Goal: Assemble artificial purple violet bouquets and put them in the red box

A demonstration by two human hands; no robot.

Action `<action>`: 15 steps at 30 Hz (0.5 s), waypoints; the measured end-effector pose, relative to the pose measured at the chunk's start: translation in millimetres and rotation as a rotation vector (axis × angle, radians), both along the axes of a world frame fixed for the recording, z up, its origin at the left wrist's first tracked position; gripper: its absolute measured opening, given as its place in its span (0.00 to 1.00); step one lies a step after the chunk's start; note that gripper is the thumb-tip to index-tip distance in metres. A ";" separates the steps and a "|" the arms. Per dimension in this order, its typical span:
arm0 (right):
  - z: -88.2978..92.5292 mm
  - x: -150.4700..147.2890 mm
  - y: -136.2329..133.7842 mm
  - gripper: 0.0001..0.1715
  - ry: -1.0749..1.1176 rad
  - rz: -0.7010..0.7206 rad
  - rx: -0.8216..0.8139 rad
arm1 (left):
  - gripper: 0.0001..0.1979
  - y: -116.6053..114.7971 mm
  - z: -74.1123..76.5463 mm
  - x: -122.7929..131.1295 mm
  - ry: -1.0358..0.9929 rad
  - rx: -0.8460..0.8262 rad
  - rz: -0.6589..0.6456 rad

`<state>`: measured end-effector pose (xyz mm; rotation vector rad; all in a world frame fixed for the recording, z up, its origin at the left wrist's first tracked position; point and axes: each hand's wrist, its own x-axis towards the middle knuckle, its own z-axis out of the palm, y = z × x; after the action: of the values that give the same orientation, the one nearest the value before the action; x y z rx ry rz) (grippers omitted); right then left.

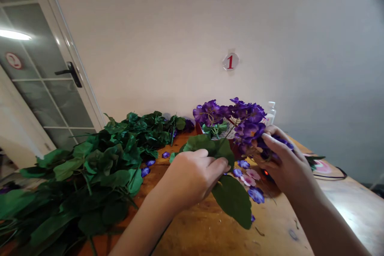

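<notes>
Now | left hand (192, 180) pinching leaf sprig (232, 202), fingers pressed together | right hand (279, 164) curled around purple sprig (243, 122), both above table (210, 224) | leaf pile (90, 168) at left | loose blossoms (256, 195) scattered nearby

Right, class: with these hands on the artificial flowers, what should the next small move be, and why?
Probably the left hand should firm its pinch on the artificial leaf sprig, because its lower leaf hangs loose while the right hand grips the purple artificial flower spray.
</notes>
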<state>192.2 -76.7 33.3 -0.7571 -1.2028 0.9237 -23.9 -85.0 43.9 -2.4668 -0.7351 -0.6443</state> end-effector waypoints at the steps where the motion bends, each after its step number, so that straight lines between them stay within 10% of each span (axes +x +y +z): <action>1: -0.3 1.1 -0.4 0.11 -0.023 -0.021 0.013 | 0.07 -0.1 0.2 -0.1 -0.001 -0.001 -0.004; 15: 28.2 21.3 -13.4 0.14 0.164 -0.090 0.096 | 0.12 4.8 0.0 -2.8 -0.059 0.089 0.043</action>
<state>213.5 -90.1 61.5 -0.6411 -1.0529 0.8314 -26.7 -80.2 43.9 -2.3536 -0.7634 -0.7205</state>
